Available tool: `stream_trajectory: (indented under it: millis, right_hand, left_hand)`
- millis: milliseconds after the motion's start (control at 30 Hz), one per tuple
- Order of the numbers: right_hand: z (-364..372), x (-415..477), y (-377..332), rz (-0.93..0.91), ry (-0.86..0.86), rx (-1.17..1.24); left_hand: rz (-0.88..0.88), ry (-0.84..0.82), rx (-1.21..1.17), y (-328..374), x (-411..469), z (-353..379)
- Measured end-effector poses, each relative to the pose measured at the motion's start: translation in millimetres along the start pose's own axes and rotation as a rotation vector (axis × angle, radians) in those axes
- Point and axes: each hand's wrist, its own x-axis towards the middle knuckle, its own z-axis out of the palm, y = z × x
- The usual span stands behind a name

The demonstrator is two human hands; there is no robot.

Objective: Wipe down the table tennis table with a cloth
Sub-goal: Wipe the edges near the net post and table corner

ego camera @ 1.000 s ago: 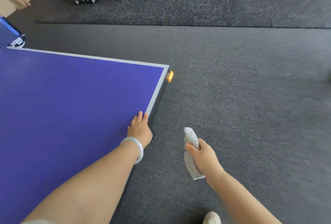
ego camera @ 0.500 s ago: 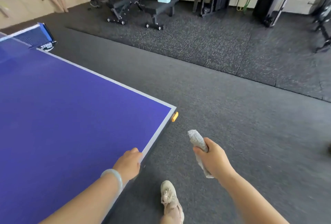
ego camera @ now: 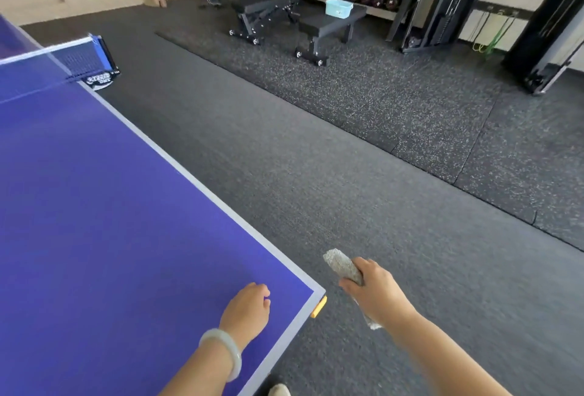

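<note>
The rolled grey cloth (ego camera: 343, 266) is at the lower centre of the frame, off the surface and above the floor (ego camera: 347, 174), just right of the surface corner. The right hand (ego camera: 376, 296) grasps it, fingers wrapped round its middle. The left hand (ego camera: 248, 308), with a pale bracelet (ego camera: 226, 353) at the wrist, rests on the blue surface (ego camera: 94, 206) near that corner, fingers loosely curled and holding nothing. An orange guard (ego camera: 318, 307) caps the corner. The net (ego camera: 79, 60) is at upper left.
</note>
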Motion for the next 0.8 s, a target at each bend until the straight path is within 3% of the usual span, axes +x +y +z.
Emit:
stream_trajectory:
  millis: [200, 367, 533, 667, 800]
  right_hand:
    - [17, 94, 5, -0.055, -0.14, -0.002]
    - [57, 157, 14, -0.091, -0.357, 0.086]
    - [68, 173, 22, 0.026, -0.677, 0.387]
    - [66, 165, 26, -0.039, -1.048, 0.495]
    - [75, 166, 40, 0.013, -1.108, 0.685]
  left_hand:
    - [-0.074, 0.068, 0.057, 4, 55, -25]
    - [-0.204, 0.176, 0.114, 7, 84, -28]
    - [-0.428, 0.241, 0.114, 18, 99, -23]
    - [-0.488, 0.322, 0.154, 16, 128, -25]
    - [-0.543, 0.398, 0.157, 5, 159, -25]
